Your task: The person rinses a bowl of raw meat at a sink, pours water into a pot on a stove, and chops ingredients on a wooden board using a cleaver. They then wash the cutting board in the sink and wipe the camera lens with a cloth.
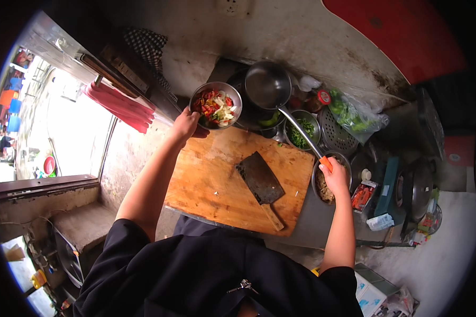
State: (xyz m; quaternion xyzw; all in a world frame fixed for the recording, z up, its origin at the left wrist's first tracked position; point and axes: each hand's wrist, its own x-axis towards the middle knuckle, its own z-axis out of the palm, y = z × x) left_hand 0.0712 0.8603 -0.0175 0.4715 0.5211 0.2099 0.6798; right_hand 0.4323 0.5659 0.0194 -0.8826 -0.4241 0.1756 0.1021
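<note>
My left hand [187, 126] holds a metal bowl [238, 95] by its rim, with chopped red peppers and pale sliced pieces [216, 107] inside. Gripped in my right hand [336, 178] is the orange-ended handle of a large metal ladle [268, 85]; its round cup is just right of the bowl, above darker cookware. Below both lies a wooden cutting board [210, 174], and on it a cleaver [261, 178] with a wooden handle pointing towards me. Beneath my right hand, a bowl of light brown food [322, 188] is partly hidden.
Behind the board's right corner stand a bowl of chopped greens [300, 132], a perforated metal strainer [337, 132], a red-lidded jar [323, 97] and a plastic bag of green vegetables [353, 115]. A teal gas stove [386, 194] is at right. A pink cloth [119, 107] hangs at left.
</note>
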